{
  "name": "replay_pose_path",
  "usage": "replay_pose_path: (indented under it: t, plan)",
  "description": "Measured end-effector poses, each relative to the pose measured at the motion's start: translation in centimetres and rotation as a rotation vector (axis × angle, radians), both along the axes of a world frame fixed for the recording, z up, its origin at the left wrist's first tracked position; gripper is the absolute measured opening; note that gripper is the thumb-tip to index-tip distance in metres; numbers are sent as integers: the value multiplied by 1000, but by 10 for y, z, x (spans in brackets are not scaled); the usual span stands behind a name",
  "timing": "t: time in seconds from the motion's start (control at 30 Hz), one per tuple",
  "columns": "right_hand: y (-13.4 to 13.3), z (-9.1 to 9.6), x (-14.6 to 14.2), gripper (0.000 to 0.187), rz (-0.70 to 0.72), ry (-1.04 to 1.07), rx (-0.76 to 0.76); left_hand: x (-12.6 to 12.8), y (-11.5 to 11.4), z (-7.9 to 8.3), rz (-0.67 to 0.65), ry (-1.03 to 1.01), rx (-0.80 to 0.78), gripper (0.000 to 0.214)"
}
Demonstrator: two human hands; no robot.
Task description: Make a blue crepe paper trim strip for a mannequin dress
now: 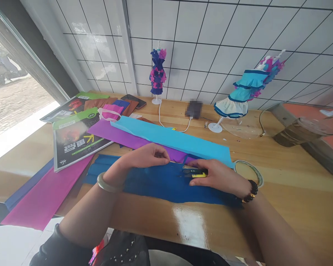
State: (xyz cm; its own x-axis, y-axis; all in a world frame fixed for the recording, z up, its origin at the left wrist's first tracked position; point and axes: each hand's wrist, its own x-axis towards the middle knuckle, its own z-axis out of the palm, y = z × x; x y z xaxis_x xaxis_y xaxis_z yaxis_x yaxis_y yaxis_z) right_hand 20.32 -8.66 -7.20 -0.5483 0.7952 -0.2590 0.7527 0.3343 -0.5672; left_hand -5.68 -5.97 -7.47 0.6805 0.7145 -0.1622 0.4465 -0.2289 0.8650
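Observation:
A sheet of dark blue crepe paper (155, 184) lies across the table under both hands. My left hand (148, 155) is closed in a pinch at its upper edge, thumb and forefinger together. My right hand (215, 173) is closed around a small black-and-yellow tool (199, 173), perhaps snips, its dark end pointing left over the paper. A narrow dark blue strip (185, 159) stands up by the right fingertips. Just beyond the hands lie a folded light blue paper (177, 139) and a purple paper (130, 136), partly overlapped.
Booklets (79, 142) and a magenta sheet (48, 194) lie to the left. A tape roll (249, 171) sits right of the papers. Two dressed figures on stands (157, 72) are at the tiled wall, near a phone (135, 101), a cable (160, 114) and a plastic-wrapped brown bundle (296, 133).

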Motion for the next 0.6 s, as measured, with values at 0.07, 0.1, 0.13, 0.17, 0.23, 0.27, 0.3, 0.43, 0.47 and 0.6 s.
replay_pose_path:
  t: [0.07,0.1,0.13,0.17,0.23,0.27,0.3,0.43,0.47,0.6]
  plan:
    - [1,1,4,52,6,-50,-2,0,0,0,0,4,-17,25]
    - [1,1,5,46,9,-81,-5,0,0,-1,2,5,-25,25]
    - [2,1,6,39,11,-116,-9,0,1,-1,7,6,-31,26]
    - [2,2,7,31,10,-149,-12,0,1,-1,10,9,-37,27]
    - [3,3,10,24,6,-189,-16,0,1,-1,19,16,-41,30]
    - [3,4,12,23,3,-194,-18,0,1,-1,20,22,-40,31]
    - [4,5,14,23,-1,-195,-22,0,1,0,18,28,-40,33]
    - [6,9,31,21,-39,-228,-49,-2,1,3,11,54,-39,39]
    - [7,10,37,20,-53,-239,-47,-2,1,3,11,57,-47,40]
    - [11,8,63,23,-88,-235,-33,-4,2,-2,10,73,-93,39]
